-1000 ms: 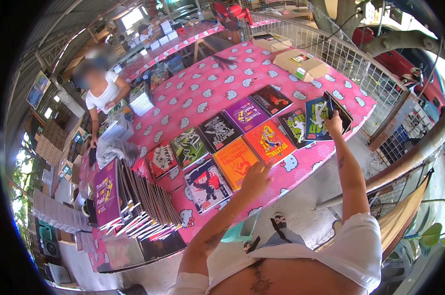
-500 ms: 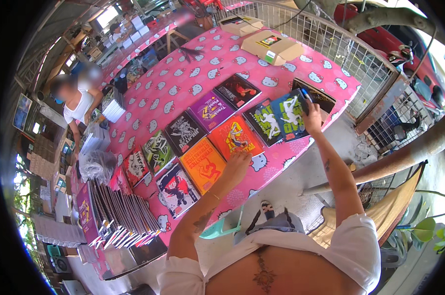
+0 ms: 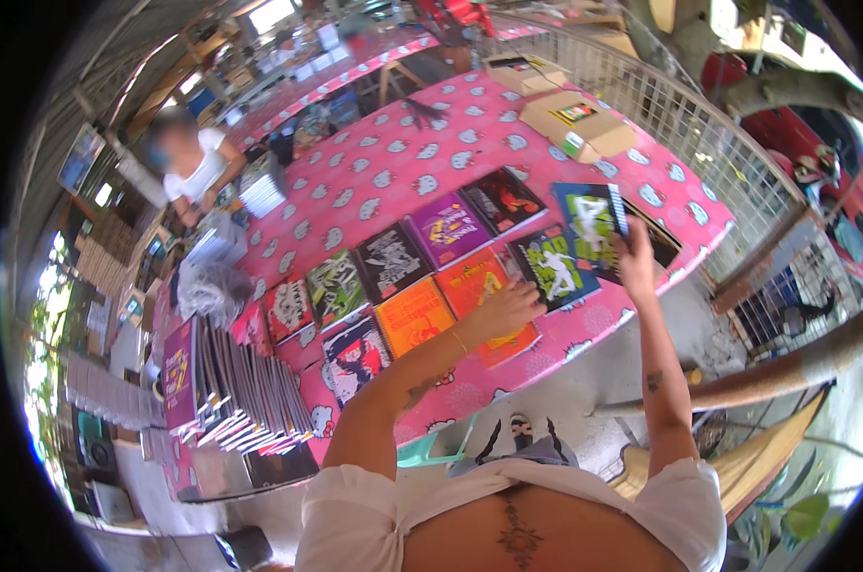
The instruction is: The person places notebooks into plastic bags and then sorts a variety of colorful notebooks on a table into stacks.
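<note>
In my right hand (image 3: 634, 255) is a spiral notebook (image 3: 592, 221) with a dark blue and green cover, gripped by its right edge. It is tilted above another green-and-black notebook (image 3: 550, 272) and partly covers it. My left hand (image 3: 510, 307) has its fingers stretched out over a red-orange notebook (image 3: 470, 278), the fingertips close to the green-and-black one. Beside these lie an orange notebook (image 3: 414, 319), a purple notebook (image 3: 449, 231), a black notebook (image 3: 393, 259) and a black one with a red figure (image 3: 508, 198). A dark notebook (image 3: 662, 246) shows partly behind my right hand.
A pink patterned cloth covers the table (image 3: 355, 181). At its left stands a long stack of spiral notebooks (image 3: 250, 391) beside a crumpled plastic bag (image 3: 212, 291). Flat cardboard boxes (image 3: 579, 126) lie at the far right, by a wire fence (image 3: 679, 105). A co-worker (image 3: 198, 162) stands far left.
The right hand has lifted and tilted the blue-green notebook, uncovering more of the notebook beneath. My left hand has moved right from the red-orange notebook's lower edge. The whole view has shifted.
</note>
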The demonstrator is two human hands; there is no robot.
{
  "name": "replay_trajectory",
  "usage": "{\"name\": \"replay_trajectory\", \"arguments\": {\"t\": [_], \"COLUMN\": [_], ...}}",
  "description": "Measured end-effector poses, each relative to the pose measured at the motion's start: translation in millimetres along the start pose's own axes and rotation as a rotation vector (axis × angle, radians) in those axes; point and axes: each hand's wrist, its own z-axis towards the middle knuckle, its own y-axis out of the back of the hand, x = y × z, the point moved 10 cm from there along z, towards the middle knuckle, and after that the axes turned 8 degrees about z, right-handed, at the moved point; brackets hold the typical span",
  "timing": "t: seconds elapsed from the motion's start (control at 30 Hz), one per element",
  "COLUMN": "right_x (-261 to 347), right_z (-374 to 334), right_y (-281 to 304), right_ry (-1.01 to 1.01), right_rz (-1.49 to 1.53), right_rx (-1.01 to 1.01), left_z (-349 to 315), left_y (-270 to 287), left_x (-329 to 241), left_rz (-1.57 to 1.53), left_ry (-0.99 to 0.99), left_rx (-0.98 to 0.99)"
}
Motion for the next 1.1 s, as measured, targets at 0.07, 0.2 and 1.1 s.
{"name": "replay_trajectory", "arguments": {"t": [0.07, 0.2, 1.1], "right_x": [39, 59, 46], "right_z": [-8, -22, -208], "right_y": [20, 40, -406], "right_ry": [0.082, -0.158, -0.146], "right_rz": [-0.083, 0.421, -0.749], "right_rx": [-0.153, -0.232, 0.642], "left_z": [-19, -115, -522], "left_y": [39, 179, 341], "left_x": [4, 16, 36], "left_rz": [-0.043, -0.243, 0.187], "left_ry": [0.075, 0.334, 1.006], "left_rx": [-0.081, -0.525, -0.771]}}
